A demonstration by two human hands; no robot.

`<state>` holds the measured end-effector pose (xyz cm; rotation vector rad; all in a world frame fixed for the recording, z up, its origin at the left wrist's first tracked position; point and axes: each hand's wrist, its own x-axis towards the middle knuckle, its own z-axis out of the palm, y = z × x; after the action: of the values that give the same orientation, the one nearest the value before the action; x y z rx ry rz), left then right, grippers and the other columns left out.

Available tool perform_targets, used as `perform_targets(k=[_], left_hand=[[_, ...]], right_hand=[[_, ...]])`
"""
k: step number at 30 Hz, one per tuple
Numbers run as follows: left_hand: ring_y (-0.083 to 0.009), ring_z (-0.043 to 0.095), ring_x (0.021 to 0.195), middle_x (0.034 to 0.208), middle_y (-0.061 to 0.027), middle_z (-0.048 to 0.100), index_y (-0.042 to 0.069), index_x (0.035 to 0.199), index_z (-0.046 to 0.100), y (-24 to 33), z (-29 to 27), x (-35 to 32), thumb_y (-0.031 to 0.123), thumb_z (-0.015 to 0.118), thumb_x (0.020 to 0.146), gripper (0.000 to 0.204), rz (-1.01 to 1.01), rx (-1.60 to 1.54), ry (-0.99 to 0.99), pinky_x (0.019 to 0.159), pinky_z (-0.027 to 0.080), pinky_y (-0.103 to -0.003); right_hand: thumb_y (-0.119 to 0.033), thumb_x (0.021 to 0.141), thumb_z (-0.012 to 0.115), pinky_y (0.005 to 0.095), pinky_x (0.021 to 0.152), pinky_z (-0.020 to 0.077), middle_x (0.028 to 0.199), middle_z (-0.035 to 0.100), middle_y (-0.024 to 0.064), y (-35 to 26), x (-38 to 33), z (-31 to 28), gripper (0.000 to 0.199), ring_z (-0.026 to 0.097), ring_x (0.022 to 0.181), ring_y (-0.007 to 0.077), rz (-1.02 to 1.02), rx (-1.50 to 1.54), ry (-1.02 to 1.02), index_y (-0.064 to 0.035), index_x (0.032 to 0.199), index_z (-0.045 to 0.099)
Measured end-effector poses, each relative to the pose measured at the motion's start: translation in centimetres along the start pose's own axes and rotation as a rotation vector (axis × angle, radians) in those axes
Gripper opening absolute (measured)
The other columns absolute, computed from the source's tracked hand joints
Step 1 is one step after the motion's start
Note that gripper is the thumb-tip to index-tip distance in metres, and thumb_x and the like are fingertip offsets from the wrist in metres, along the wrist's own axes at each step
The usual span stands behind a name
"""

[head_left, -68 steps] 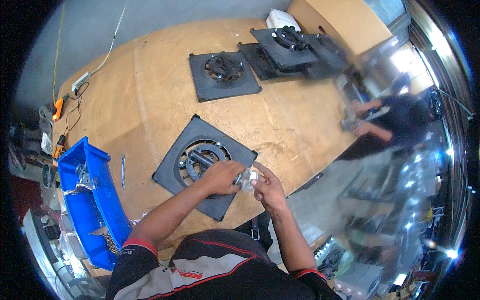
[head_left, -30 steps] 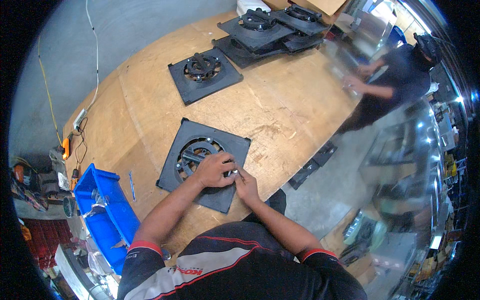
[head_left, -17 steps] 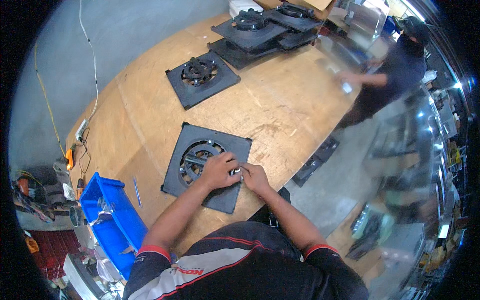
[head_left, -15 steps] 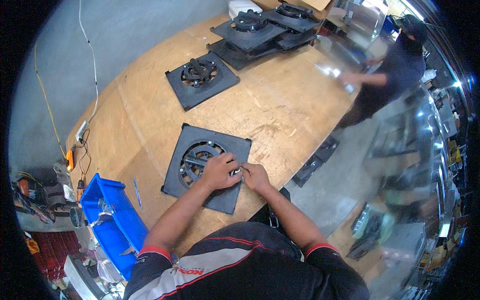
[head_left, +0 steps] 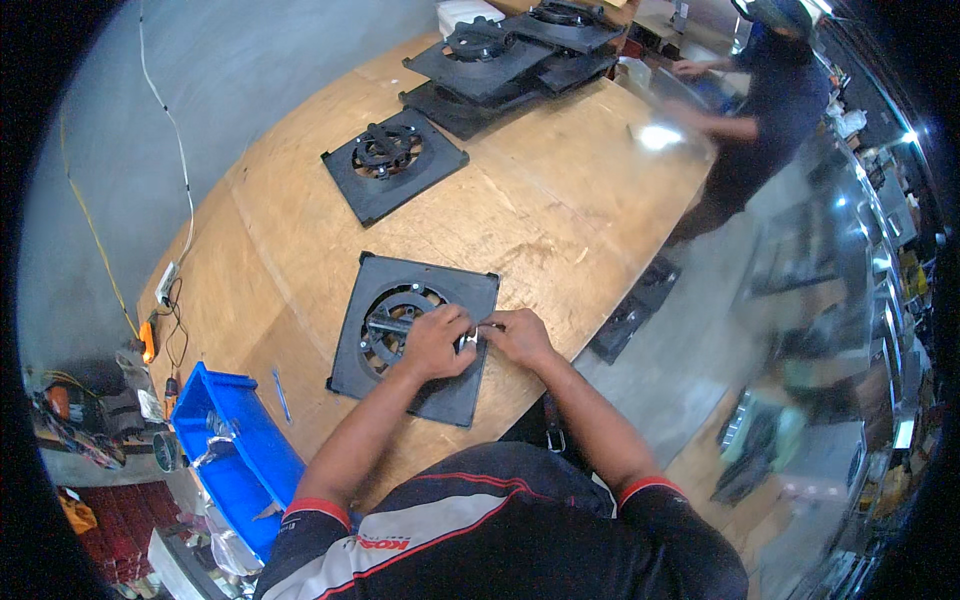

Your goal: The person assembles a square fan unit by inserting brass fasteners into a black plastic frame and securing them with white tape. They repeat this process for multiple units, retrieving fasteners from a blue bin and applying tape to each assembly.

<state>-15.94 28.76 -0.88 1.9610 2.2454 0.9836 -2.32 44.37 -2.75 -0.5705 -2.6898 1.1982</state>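
Note:
A square black plate with a round slotted opening and a ring-shaped fitting in it lies flat on the wooden table before me. Over the right side of that opening, my left hand is closed, its fingers curled down by a small shiny metal piece. Beside it, at the plate's right edge, my right hand pinches something thin and dark, too small to name. The fingertips of both hands nearly meet. My left hand covers part of the ring fitting.
Another such plate lies farther back, with a stack of them at the far end. A blue bin stands at the left, near a blue pen. Across the right edge, a co-worker handles something blurred and shiny.
My right hand has shifted slightly right and up, its fingers now stretched more sideways. My left hand stays at the opening. The co-worker's arms have moved; the whole view has shifted a little.

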Motion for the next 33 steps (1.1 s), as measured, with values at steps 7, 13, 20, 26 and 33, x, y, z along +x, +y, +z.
perform_targets(k=[7,13,20,26,33], left_hand=[[-0.0324,0.063,0.090,0.096,-0.0117,0.059,0.006,0.088,0.063,0.7,-1.1,0.6,0.031,0.075,0.069,0.033,0.034,-0.009,-0.035,0.073,0.053,-0.044],[-0.0331,0.062,0.087,0.091,-0.0113,0.057,0.007,0.085,0.062,0.8,-0.4,0.1,0.036,0.075,0.073,0.035,-0.062,0.033,-0.067,0.071,0.052,-0.045],[-0.0352,0.061,0.087,0.091,-0.0131,0.058,0.008,0.085,0.062,0.5,0.4,-0.2,0.039,0.073,0.078,0.034,-0.072,0.114,-0.074,0.072,0.050,-0.047],[-0.0352,0.063,0.087,0.096,-0.0125,0.061,0.011,0.093,0.070,0.1,-0.5,0.1,0.036,0.075,0.077,0.030,0.057,-0.002,-0.082,0.072,0.050,-0.046],[-0.0301,0.065,0.091,0.096,-0.0093,0.064,0.012,0.083,0.073,-0.1,-0.4,0.0,0.031,0.073,0.077,0.020,0.041,-0.016,-0.064,0.074,0.054,-0.044]], right_hand=[[-0.039,0.087,0.063,0.0482,0.073,0.0538,0.086,0.072,0.0124,0.4,1.2,0.2,0.029,0.069,0.083,0.0358,-0.155,-0.203,0.009,-0.0119,0.090,0.074],[-0.037,0.087,0.062,0.0501,0.070,0.0530,0.083,0.071,0.0136,-1.2,1.4,-1.0,0.026,0.068,0.081,0.0368,-0.158,-0.301,-0.048,-0.0126,0.087,0.072],[-0.039,0.085,0.062,0.0500,0.074,0.0544,0.088,0.072,0.0149,0.3,1.6,0.5,0.028,0.069,0.084,0.0377,-0.065,-0.262,-0.105,-0.0152,0.094,0.074],[-0.034,0.085,0.060,0.0487,0.081,0.0546,0.097,0.071,0.0193,1.8,1.3,1.7,0.033,0.068,0.091,0.0402,-0.024,-0.128,-0.092,-0.0111,0.105,0.073],[-0.039,0.088,0.065,0.0428,0.075,0.0536,0.089,0.070,0.0214,3.6,-1.3,7.1,0.038,0.070,0.085,0.0309,0.154,0.371,-0.048,-0.0027,0.097,0.072]])
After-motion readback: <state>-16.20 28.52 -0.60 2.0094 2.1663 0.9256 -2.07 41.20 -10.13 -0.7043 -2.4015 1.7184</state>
